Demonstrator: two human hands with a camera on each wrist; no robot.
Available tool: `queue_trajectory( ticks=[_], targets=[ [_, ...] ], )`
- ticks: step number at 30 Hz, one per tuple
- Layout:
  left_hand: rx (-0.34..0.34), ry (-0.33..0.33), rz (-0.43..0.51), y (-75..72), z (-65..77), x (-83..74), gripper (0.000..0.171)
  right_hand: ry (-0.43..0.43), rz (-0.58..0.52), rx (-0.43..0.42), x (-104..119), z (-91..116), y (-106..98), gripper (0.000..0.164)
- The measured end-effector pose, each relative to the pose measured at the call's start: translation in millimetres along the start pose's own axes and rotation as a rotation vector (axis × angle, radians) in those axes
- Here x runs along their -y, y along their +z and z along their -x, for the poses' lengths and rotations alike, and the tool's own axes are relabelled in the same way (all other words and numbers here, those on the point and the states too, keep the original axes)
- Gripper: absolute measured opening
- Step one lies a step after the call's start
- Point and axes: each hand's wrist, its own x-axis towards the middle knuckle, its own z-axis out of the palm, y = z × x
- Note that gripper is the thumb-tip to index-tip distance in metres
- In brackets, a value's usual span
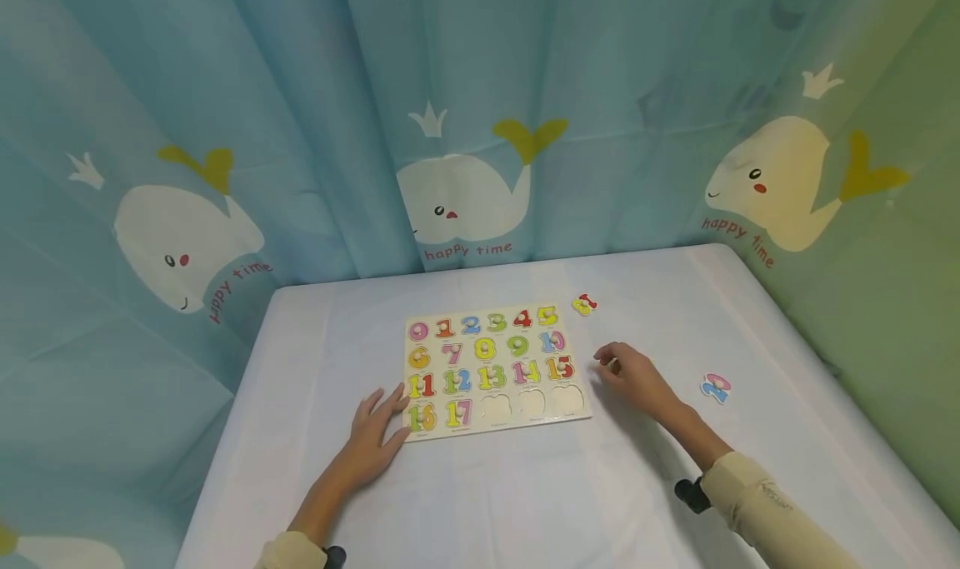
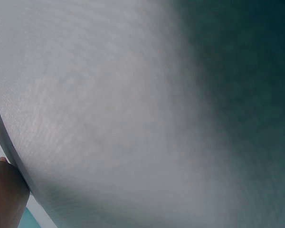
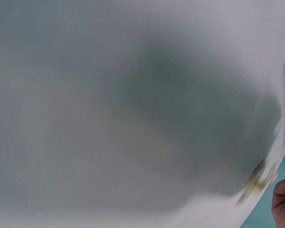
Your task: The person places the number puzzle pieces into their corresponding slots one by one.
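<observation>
A wooden number puzzle board (image 1: 480,434) lies on the table with colourful knobbed number pieces set in it, from 0 through 17. Three pale recesses (image 1: 532,403) show at the right of its bottom row. My left hand (image 1: 371,440) rests at the board's left edge, fingers spread and touching it. Just off the right edge, my right hand (image 1: 633,377) hovers with loosely bent fingers and no piece visible in them. Behind that hand a bit of a yellow piece (image 1: 651,361) peeks out, mostly hidden; the right wrist view has a blurred yellowish piece (image 3: 257,183) near the fingers.
A red-and-yellow number piece (image 1: 584,305) lies beyond the board's top right corner. Farther right is a blue-and-pink 20 piece (image 1: 716,388). The white-covered table (image 1: 337,327) meets a blue whale-print curtain (image 1: 322,136) at the back.
</observation>
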Motion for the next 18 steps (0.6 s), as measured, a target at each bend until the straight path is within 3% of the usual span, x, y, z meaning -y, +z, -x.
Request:
queue_trajectory(
  ticks=[7, 18],
  targets=[
    [-0.003, -0.003, 0.01, -2.3, 0.8, -0.1, 0.05, -0.007, 0.048, -0.062, -29.6, 5.0, -16.9, 0.022],
    [-0.013, -0.01, 0.004, -1.4, 1.7, -4.6, 0.047, 0.028, 0.028, 0.024, -43.5, 4.5, -14.8, 0.027]
  ],
)
